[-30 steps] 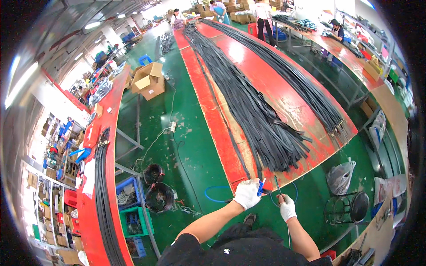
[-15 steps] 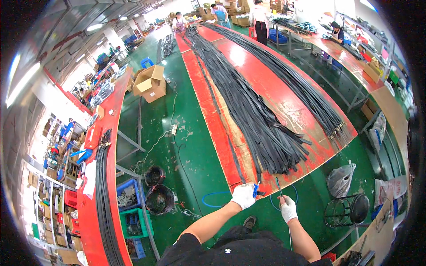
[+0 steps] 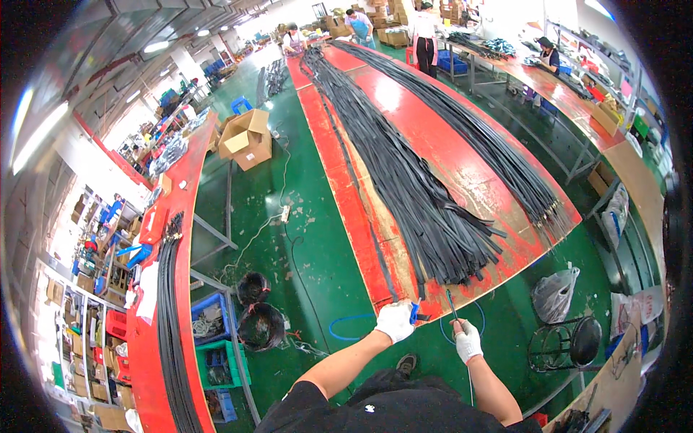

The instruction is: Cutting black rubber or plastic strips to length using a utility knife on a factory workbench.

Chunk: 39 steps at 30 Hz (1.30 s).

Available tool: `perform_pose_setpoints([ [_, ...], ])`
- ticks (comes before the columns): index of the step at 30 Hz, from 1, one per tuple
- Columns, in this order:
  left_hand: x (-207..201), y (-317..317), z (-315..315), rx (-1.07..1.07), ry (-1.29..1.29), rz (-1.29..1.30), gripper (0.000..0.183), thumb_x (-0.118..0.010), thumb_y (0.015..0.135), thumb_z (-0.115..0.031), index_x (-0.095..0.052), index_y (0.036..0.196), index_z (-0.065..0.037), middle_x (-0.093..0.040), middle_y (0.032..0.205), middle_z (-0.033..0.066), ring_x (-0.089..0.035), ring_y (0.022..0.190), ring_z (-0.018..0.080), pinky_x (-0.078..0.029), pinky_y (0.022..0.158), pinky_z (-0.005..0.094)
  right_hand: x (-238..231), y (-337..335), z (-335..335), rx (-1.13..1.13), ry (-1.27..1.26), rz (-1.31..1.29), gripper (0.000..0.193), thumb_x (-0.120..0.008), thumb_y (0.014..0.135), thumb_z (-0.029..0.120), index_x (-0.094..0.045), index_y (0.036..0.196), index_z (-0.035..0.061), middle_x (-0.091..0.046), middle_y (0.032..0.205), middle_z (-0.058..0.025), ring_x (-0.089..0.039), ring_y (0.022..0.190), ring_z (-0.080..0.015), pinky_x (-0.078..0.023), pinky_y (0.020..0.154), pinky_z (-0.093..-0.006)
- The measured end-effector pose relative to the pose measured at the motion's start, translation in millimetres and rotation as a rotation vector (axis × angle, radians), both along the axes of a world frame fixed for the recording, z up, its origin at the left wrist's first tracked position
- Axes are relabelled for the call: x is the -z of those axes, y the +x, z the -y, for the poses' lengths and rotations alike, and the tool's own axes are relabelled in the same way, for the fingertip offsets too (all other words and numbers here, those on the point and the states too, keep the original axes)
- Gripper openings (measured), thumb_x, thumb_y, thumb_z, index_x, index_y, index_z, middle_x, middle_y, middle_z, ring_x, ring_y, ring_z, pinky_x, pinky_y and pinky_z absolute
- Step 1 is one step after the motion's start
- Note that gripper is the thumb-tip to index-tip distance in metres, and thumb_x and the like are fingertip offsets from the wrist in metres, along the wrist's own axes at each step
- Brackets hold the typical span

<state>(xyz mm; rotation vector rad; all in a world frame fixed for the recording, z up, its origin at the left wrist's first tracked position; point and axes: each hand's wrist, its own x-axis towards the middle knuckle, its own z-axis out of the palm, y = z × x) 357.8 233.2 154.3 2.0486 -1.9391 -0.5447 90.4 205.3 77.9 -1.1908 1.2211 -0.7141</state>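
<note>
In a white glove, my left hand (image 3: 395, 322) is closed around a small blue tool (image 3: 414, 312) at the near edge of the red table (image 3: 473, 173); its exact kind is hidden by the fingers. A short dark strip lies beside the tool. My right hand (image 3: 468, 340), gloved with bare fingertips, grips a thin dark cable (image 3: 454, 309) that points up toward the table edge. A paler length of it hangs below the fist. Just beyond both hands spread the loose ends of a big bundle of flat black sleeves (image 3: 447, 245).
A blue hose (image 3: 343, 334) loops below the table edge. A second black bundle (image 3: 498, 159) lies along the table's right. At left stand a side table with black cables (image 3: 172, 317) and an open carton (image 3: 245, 141). A stool (image 3: 583, 340) is at right. Several people are farther off.
My hands stay almost where they were. The view has shifted very slightly, and the cable in my right hand is still held at nearly the same angle.
</note>
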Motion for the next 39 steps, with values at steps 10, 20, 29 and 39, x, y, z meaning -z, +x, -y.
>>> perform_pose_setpoints([
  [10,13,-2,-3,-0.013,-0.019,0.045,0.016,-0.066,0.085,-0.017,-0.064,0.097,-0.006,-0.072,0.089,0.0196,-0.073,0.088,0.0396,-0.057,0.079,0.0508,3,-2,-1,-0.009,-0.033,-0.007,0.020,-0.058,0.111,0.021,-0.069,0.111,0.0047,-0.051,0.075,0.0058,-0.045,0.065,-0.0060,-0.036,0.059,-0.0256],
  [20,19,-3,-3,-0.029,0.026,0.054,0.015,-0.065,0.086,-0.018,-0.065,0.096,-0.006,-0.073,0.091,0.0202,-0.073,0.087,0.0402,-0.058,0.079,0.0516,0,-6,-7,-0.033,0.040,-0.039,0.021,-0.060,0.110,0.022,-0.071,0.114,0.0047,-0.057,0.083,0.0026,-0.050,0.075,-0.0085,-0.042,0.068,-0.0271],
  [29,13,-10,2,0.020,-0.017,0.074,0.018,-0.065,0.085,-0.017,-0.063,0.098,-0.004,-0.073,0.092,0.0216,-0.074,0.088,0.0413,-0.058,0.078,0.0527,8,-12,-11,-0.004,-0.016,-0.046,0.023,-0.059,0.110,0.024,-0.071,0.112,0.0041,-0.055,0.079,0.0045,-0.048,0.070,-0.0071,-0.039,0.063,-0.0263],
  [39,13,-2,3,-0.025,-0.038,0.035,0.018,-0.067,0.083,-0.017,-0.066,0.099,-0.008,-0.073,0.091,0.0199,-0.073,0.089,0.0396,-0.057,0.080,0.0512,2,-13,-9,-0.019,0.000,-0.056,0.024,-0.059,0.110,0.024,-0.071,0.111,0.0038,-0.055,0.078,0.0042,-0.048,0.069,-0.0072,-0.040,0.062,-0.0268],
])
